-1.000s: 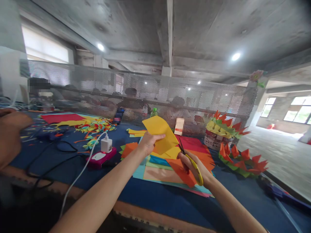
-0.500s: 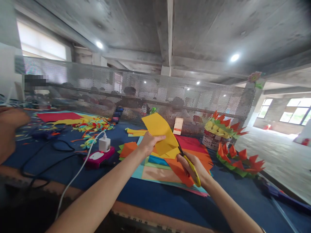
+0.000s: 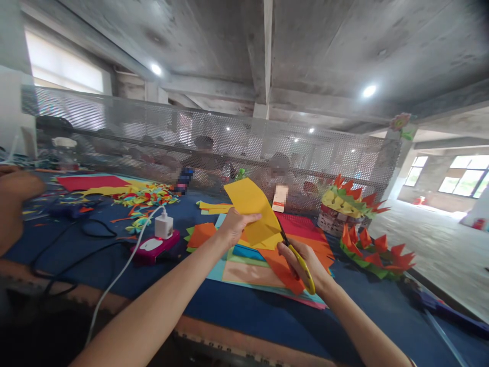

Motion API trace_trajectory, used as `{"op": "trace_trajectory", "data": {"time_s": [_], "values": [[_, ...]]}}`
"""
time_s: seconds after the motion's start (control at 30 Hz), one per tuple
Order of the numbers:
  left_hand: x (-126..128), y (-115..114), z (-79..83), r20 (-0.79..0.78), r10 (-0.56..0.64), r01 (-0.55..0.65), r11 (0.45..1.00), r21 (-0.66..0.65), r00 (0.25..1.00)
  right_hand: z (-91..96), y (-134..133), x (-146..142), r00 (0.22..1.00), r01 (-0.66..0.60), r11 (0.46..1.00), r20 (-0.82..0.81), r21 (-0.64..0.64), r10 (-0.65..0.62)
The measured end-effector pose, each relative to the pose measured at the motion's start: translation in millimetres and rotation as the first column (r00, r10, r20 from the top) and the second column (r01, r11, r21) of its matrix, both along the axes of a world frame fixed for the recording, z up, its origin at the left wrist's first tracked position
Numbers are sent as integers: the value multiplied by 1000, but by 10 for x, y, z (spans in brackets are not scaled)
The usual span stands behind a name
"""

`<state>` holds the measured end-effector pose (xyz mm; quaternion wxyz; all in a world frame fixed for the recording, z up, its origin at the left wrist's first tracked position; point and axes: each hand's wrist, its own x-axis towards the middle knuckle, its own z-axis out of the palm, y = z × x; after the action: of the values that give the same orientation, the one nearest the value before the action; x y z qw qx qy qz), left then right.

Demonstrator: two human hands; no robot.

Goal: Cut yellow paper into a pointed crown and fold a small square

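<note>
Over the middle of the table, my left hand (image 3: 234, 226) pinches a yellow sheet of paper (image 3: 250, 200), thumb on its near face. The sheet is raised at a tilt above the stack. My right hand (image 3: 303, 257) grips yellow-handled scissors (image 3: 306, 271) at the sheet's right edge. Their dark blades meet the paper, and part of them is hidden behind it. Beneath both hands lie loose coloured sheets, among them an orange sheet (image 3: 280, 270), a red sheet (image 3: 301, 229) and a peach sheet (image 3: 248, 273).
Two folded-paper rings, an upper one (image 3: 346, 201) and a lower one (image 3: 376, 257), stand at right. A purple glue gun (image 3: 453, 311) lies near the right edge. Left are a pink power strip (image 3: 156, 247), cables and paper scraps (image 3: 147, 196). Another person's arm (image 3: 17, 209) reaches in.
Almost nothing differs. Both hands, the yellow paper and the scissors keep nearly the same place; the view has shifted very slightly.
</note>
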<state>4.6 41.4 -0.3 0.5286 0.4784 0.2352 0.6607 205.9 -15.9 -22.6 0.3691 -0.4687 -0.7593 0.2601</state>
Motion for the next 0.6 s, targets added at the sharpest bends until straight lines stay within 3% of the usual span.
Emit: {"op": "trace_trajectory", "data": {"time_s": [0.6], "values": [[4,-31,25,-24,14,-14,1000,-2,1000,-49,17,22,1000,5,1000,9,8,-5]]}}
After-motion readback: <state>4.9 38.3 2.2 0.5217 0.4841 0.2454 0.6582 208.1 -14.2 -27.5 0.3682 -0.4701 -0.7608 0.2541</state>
